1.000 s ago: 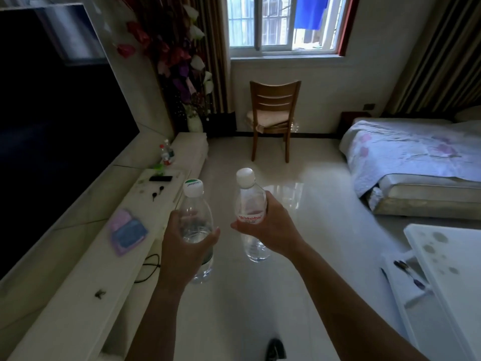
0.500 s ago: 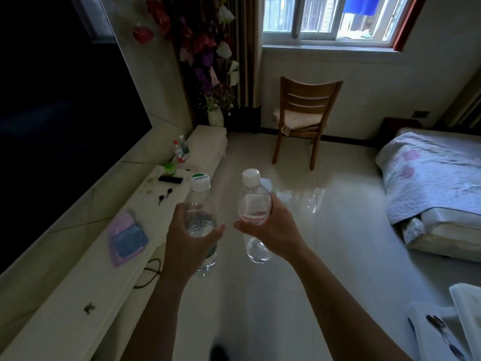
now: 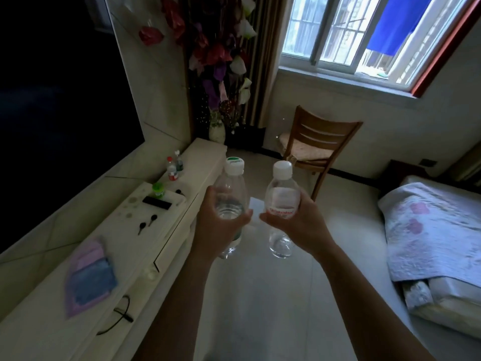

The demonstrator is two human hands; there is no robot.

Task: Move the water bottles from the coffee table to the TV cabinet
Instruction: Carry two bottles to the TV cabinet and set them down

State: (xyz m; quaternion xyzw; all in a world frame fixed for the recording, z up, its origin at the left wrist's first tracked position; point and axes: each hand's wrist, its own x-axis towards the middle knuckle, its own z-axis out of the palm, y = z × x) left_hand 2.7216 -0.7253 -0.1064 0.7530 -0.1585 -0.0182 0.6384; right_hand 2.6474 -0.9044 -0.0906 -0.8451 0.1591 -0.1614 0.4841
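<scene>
My left hand [image 3: 218, 227] grips a clear water bottle with a green-marked white cap [image 3: 233, 186], held upright over the floor just right of the TV cabinet's edge. My right hand [image 3: 299, 225] holds a second clear bottle with a plain white cap and a red label [image 3: 281, 194], also upright, a little to the right. The long white TV cabinet [image 3: 109, 256] runs along the left wall under the dark TV. Two small bottles [image 3: 173, 168] stand on the cabinet's far part. The coffee table is out of view.
On the cabinet lie a pink and blue cloth pouch [image 3: 88, 277], a black cable [image 3: 122, 313], keys [image 3: 147, 222], a black remote [image 3: 157, 203] and a green object [image 3: 158, 190]. A wooden chair [image 3: 315, 149] stands ahead, a bed [image 3: 437, 243] at right, a flower vase [image 3: 217, 130] in the corner.
The view has swung left and advanced toward the cabinet. Both hands stay shut on their bottles. The white table at lower right has left the view.
</scene>
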